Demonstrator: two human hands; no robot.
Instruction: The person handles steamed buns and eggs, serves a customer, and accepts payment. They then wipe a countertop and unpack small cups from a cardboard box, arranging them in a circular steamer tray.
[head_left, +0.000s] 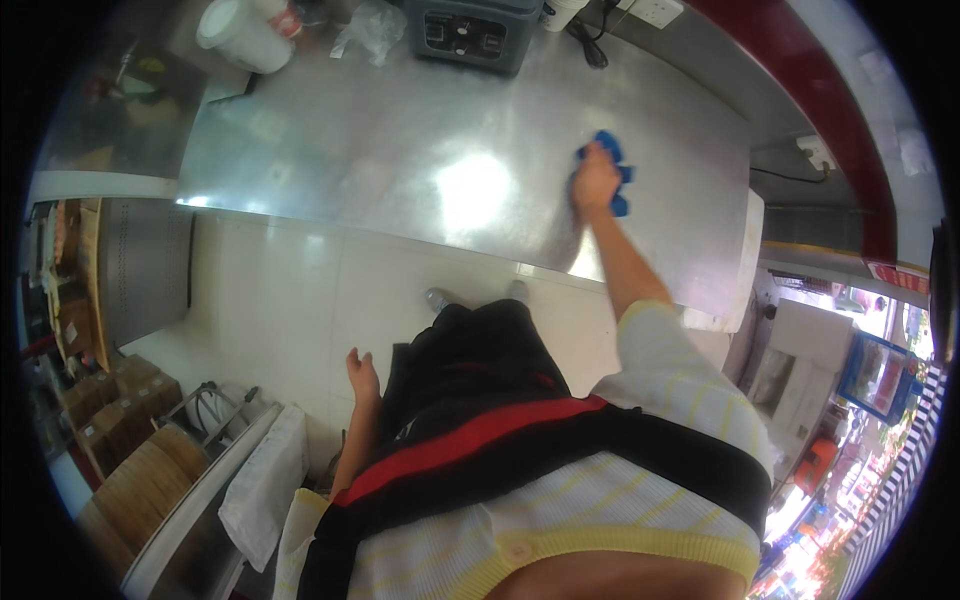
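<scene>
My right hand (597, 180) presses a blue cloth (619, 204) against the stainless steel worktop (337, 150), toward its right part. Parts of the cloth stick out beyond the fingers and on the right of the hand; the hand is slightly blurred. Down at my left side hangs my left hand (363, 371), with fingers apart and nothing in it, beside the black apron (480, 360). It touches neither the worktop nor the cloth.
Along the worktop's far edge stand a white tub (244, 37), a crumpled clear plastic bag (371, 31), a dark grey box (476, 34), a paper cup (561, 11) and a black cable (592, 51). Cardboard boxes (124, 405) and a white slab (266, 480) are at lower left.
</scene>
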